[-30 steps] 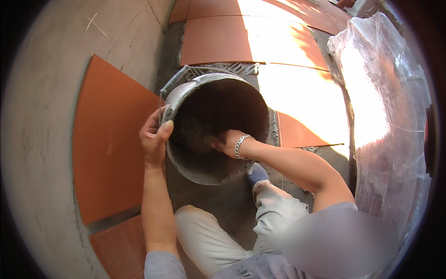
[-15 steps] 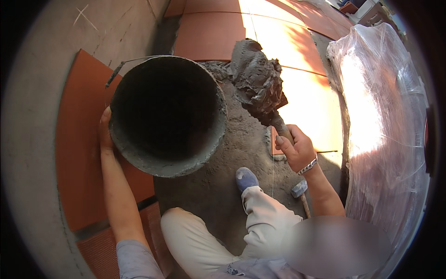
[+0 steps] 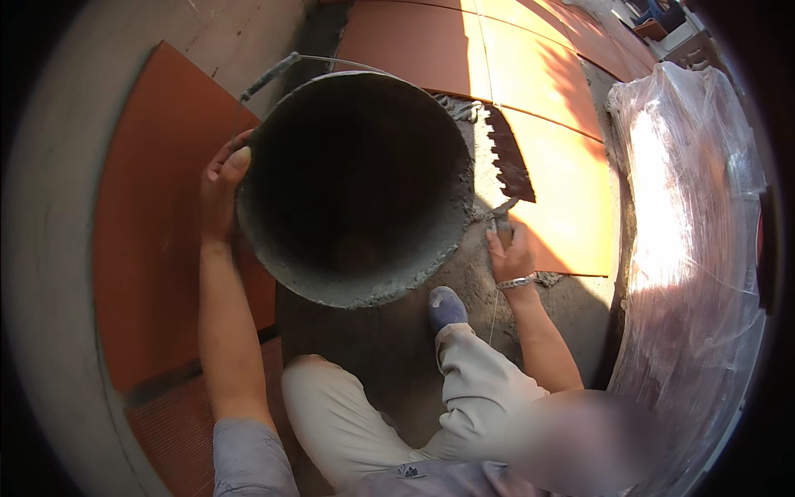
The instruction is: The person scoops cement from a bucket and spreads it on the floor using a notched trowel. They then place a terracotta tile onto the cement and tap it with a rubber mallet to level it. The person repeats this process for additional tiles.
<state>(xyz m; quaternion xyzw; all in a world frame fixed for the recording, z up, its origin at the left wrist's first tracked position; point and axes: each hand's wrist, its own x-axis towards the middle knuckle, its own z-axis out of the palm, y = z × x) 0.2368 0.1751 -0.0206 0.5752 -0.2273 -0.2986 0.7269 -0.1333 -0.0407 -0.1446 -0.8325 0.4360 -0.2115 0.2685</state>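
Observation:
My left hand (image 3: 222, 186) is closed on the left side of a large round mortar bucket (image 3: 352, 290), with the thumb near its rim. The bucket is tilted with its mouth toward me; the inside is too dark to make out. Wet mortar clings to its right rim. Beside that rim, my right hand (image 3: 512, 255) grips the wooden handle of a trowel (image 3: 512, 161). The trowel's dark blade points away from me and has a ragged mortar edge. Pale mortar (image 3: 484, 161) lies between the blade and the bucket.
Terracotta tiles (image 3: 563, 186) cover the sunlit floor ahead, with a string line running across them. A large tile (image 3: 166, 232) leans at the left wall. At right stands a plastic-wrapped stack (image 3: 687, 224). My blue shoe (image 3: 447, 308) rests on the grey ground.
The big lump of mortar has left the trowel. My right hand has lowered the trowel beside the bucket, which appears farther right and larger. The hammer near my right forearm is no longer visible.

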